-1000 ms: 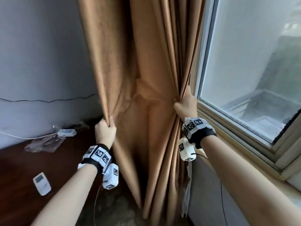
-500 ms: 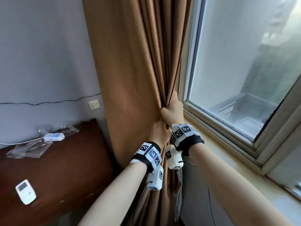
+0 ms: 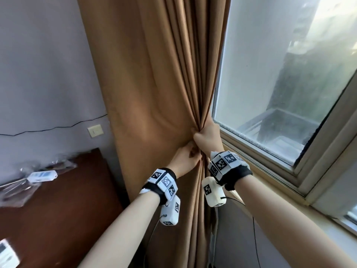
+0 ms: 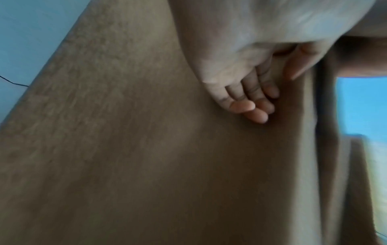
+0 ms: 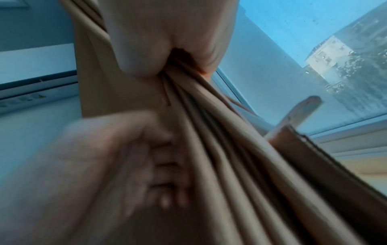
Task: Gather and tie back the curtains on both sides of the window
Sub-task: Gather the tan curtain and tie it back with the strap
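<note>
A tan curtain [image 3: 154, 93] hangs left of the window [image 3: 280, 74], drawn into tight pleats at its window-side edge. My right hand [image 3: 207, 138] clenches the bunched pleats at sill height. The right wrist view shows that fist [image 5: 167, 41] with the folds [image 5: 220, 149] fanning out below it. My left hand [image 3: 185, 158] sits just below and left of the right, its fingers curled into the fabric. From the left wrist, its bent fingers [image 4: 247, 99] lie against the broad flat panel [image 4: 146, 149]. No tie-back is visible.
A beige window sill [image 3: 270, 182] runs to the right. At the left stands dark wooden furniture [image 3: 67, 209] with a white device [image 3: 42, 176] on plastic wrap and a white remote [image 3: 6, 256]. A wall switch [image 3: 94, 130] and a thin black cable [image 3: 58, 128] are on the wall.
My left hand swept the curtain's outer edge rightward to meet the right hand, closing the spread fabric into one bundle. Over the last half second both hands stayed together.
</note>
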`<action>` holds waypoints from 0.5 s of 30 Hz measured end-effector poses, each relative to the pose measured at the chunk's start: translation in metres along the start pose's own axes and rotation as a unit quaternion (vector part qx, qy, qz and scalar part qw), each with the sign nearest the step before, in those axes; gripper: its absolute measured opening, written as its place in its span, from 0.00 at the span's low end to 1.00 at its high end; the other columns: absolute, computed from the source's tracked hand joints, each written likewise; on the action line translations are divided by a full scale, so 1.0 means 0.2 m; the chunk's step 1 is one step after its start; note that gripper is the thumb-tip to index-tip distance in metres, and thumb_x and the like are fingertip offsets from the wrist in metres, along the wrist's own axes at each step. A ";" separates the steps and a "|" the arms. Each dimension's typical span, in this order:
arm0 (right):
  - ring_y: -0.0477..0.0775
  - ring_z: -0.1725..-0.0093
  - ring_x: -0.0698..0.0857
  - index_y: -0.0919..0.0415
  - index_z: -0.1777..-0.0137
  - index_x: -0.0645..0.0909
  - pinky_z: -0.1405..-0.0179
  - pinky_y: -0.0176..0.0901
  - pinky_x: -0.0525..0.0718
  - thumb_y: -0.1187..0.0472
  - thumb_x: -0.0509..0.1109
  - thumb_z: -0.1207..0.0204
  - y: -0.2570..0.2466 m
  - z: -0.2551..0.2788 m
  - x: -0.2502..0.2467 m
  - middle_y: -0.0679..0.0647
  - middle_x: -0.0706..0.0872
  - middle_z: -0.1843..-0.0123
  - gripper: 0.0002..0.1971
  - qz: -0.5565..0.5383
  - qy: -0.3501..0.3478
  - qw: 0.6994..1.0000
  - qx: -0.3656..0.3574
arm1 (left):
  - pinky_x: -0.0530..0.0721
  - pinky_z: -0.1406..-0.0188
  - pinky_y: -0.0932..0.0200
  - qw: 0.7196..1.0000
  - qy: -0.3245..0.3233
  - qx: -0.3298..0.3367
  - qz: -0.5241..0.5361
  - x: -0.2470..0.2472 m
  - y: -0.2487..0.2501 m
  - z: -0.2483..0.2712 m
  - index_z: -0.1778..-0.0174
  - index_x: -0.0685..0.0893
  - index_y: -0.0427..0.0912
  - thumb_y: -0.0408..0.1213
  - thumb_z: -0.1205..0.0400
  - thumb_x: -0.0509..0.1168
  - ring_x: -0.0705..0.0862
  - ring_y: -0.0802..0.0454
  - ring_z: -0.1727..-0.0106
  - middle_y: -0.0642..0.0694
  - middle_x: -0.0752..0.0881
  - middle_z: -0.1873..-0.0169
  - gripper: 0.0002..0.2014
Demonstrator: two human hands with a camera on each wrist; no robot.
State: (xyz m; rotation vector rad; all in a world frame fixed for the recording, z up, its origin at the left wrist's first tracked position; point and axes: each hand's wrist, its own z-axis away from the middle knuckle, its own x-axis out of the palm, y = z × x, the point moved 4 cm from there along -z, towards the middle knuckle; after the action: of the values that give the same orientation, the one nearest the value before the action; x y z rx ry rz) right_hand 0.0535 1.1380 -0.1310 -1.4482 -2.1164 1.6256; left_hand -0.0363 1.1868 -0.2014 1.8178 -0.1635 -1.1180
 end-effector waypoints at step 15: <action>0.65 0.52 0.84 0.66 0.39 0.74 0.57 0.42 0.78 0.74 0.68 0.32 -0.01 -0.02 0.03 0.64 0.87 0.54 0.21 -0.004 -0.008 1.000 -0.007 | 0.68 0.24 0.44 0.868 0.388 -0.278 0.138 -1.01 -0.86 -0.16 0.17 0.53 0.46 0.37 0.40 0.74 0.68 0.42 0.23 0.42 0.66 0.21 0.55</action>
State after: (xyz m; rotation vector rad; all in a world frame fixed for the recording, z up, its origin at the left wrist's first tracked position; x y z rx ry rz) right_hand 0.0521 1.1447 -0.1309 -1.4342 -2.1437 1.6294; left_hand -0.1866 1.4074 -0.2071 1.5119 0.3388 -0.1352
